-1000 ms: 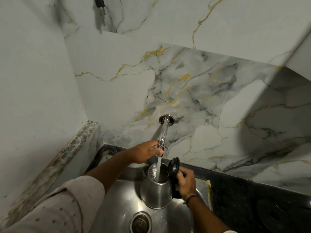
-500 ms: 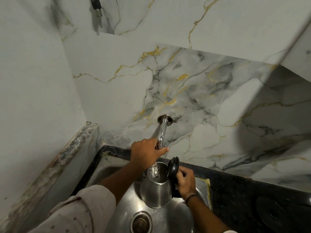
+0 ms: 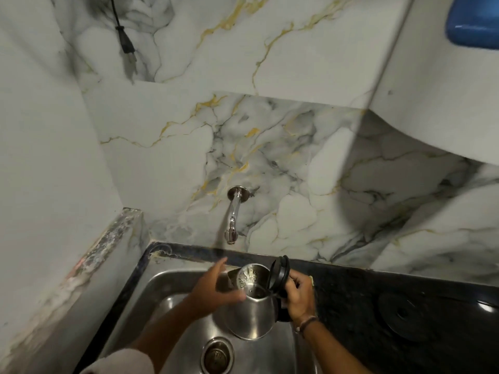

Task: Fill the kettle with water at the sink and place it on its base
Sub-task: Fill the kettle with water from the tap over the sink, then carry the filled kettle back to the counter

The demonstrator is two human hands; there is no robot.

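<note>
Brushed, shiny metal is seen on the kettle [image 3: 249, 317] and sink [image 3: 172, 287]; its lid [image 3: 279, 273] looks black plastic. The tap [image 3: 233, 214] is polished chrome, the wall [image 3: 270, 147] glossy marble.

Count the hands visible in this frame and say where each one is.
2. The left hand is open, over the sink beside the kettle. The right hand grips the kettle's black handle on its right side. None look hidden.

1 steel kettle [image 3: 249, 314] with 1 open lid [image 3: 279, 275]; 1 sink [image 3: 167, 290] with 1 drain [image 3: 217, 356]; 1 wall tap [image 3: 233, 214]; 1 round kettle base [image 3: 403, 315]; 2 hands, left hand [image 3: 216, 291] and right hand [image 3: 301, 296]; 1 hanging plug [image 3: 126, 45]; 1 blue object [image 3: 472, 21].
</note>
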